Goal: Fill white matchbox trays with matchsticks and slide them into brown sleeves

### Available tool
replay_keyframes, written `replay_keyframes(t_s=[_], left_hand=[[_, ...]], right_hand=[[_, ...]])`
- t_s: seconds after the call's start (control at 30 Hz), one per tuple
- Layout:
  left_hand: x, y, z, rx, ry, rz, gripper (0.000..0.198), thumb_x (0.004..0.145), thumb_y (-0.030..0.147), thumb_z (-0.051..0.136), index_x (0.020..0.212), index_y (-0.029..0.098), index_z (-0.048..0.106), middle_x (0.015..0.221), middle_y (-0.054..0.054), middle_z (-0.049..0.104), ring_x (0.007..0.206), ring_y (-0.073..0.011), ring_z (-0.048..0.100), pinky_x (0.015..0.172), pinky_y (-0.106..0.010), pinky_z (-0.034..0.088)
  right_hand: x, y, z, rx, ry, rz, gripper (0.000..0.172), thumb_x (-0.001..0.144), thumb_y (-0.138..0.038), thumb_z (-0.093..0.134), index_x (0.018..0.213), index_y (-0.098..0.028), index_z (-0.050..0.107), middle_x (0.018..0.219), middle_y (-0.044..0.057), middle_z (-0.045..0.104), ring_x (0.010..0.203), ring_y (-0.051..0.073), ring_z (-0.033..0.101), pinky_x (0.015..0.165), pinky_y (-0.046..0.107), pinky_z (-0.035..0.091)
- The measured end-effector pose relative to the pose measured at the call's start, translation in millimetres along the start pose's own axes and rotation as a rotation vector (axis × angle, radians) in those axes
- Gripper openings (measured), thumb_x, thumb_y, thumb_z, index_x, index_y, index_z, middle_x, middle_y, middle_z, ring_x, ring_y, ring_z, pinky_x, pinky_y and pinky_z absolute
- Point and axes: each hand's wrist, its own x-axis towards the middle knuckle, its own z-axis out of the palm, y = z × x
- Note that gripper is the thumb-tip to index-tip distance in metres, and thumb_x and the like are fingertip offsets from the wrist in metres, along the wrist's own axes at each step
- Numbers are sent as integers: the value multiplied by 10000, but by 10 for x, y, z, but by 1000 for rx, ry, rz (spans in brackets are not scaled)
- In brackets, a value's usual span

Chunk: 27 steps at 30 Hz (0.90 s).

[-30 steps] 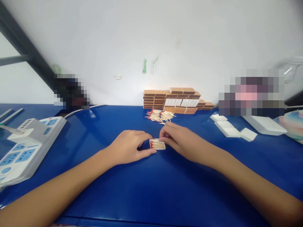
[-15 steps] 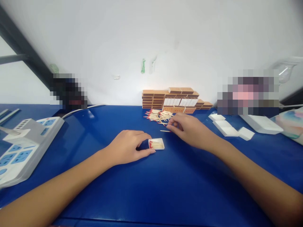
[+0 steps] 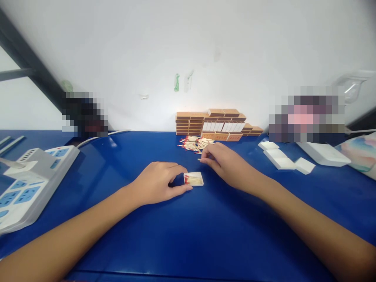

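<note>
A small white matchbox tray (image 3: pixel 200 175) lies on the blue table with a row of red-tipped matches (image 3: pixel 194 180) in it. My left hand (image 3: pixel 157 183) holds the tray by its left end, thumb in front and fingers behind. Up and to the right of the tray, my right hand (image 3: pixel 225 164) pinches a matchstick (image 3: pixel 199 159) between thumb and fingertips; only a short pale end sticks out to the left. Just beyond that hand is a loose pile of matches (image 3: pixel 189 143), its right edge partly covered by the fingers.
Stacked brown matchboxes (image 3: pixel 189 123) and upright white trays (image 3: pixel 223 127) stand against the wall. Empty white trays (image 3: pixel 279 159) and a white box (image 3: pixel 323 154) lie at right. A power strip (image 3: pixel 44 196) sits at left on the blue table (image 3: pixel 176 239). Blurred persons appear at both sides.
My right hand has shifted slightly left and now closes around the match that lay by its fingertips. The left hand and the tray have stayed in place.
</note>
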Motion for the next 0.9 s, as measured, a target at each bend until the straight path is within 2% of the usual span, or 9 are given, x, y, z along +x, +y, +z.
replay_keyframes(t_s=[0.07, 0.17, 0.23, 0.37, 0.47, 0.57, 0.73, 0.9], left_hand=[[1, 1, -1, -8, -1, -2, 330, 969, 483, 657, 1171, 229, 713, 767, 19, 649, 639, -129, 595, 588, -260, 388], [-3, 0, -5, -15, -2, -9, 319, 961, 471, 668, 1155, 223, 718, 758, 17, 651, 634, -132, 590, 591, -260, 388], [-5, -4, -1, -10, 12, -11, 326, 960, 478, 667, 1141, 212, 720, 744, 18, 645, 624, -131, 580, 587, -263, 380], [-3, -8, 19, 3, 55, -23, 314, 962, 477, 657, 1108, 206, 720, 721, 27, 628, 602, -121, 553, 572, -263, 356], [-2, -8, 32, -5, 97, -41, 297, 959, 478, 661, 1077, 213, 725, 690, 35, 604, 589, -112, 537, 570, -257, 353], [-6, -9, 36, -16, 142, -60, 300, 962, 485, 654, 1069, 214, 725, 666, 40, 581, 579, -106, 523, 572, -253, 357], [-2, -12, 39, -36, 172, -85, 324, 975, 513, 632, 1060, 215, 730, 660, 44, 554, 577, -103, 505, 573, -256, 364], [4, -9, 44, -56, 147, -84, 298, 959, 494, 662, 1061, 224, 737, 682, 46, 574, 589, -101, 509, 582, -257, 364]], right_hand=[[-25, -51, 14, 27, 33, -37, 121, 1032, -249, 492, 1046, -219, 608, 1049, 107, 674, 980, 250, 601, 848, 407, 503], [-57, -159, 39, 72, 35, -106, 265, 1050, -236, 459, 1256, -238, 624, 1175, 111, 691, 1098, 261, 611, 938, 441, 500], [-64, -235, 47, 101, 25, -91, 262, 1050, -250, 470, 1211, -254, 677, 1127, 93, 722, 1063, 254, 635, 923, 430, 506], [-49, -322, 56, 276, 100, 114, 164, 996, -343, 605, 1010, -256, 744, 922, 39, 762, 806, 201, 664, 735, 354, 521], [-30, -330, 77, 459, 169, 221, 178, 936, -408, 692, 918, -243, 756, 892, 33, 781, 795, 202, 687, 685, 335, 508], [-20, -335, 108, 580, 160, 254, 216, 888, -439, 741, 851, -226, 754, 862, 37, 779, 780, 204, 679, 688, 339, 501], [-27, -332, 172, 472, 132, 253, 168, 890, -396, 743, 810, -253, 780, 832, 18, 706, 715, 169, 551, 668, 331, 448], [-42, -276, 229, 389, 48, 275, 130, 895, -370, 746, 834, -270, 802, 920, 32, 652, 800, 180, 552, 701, 332, 441]])
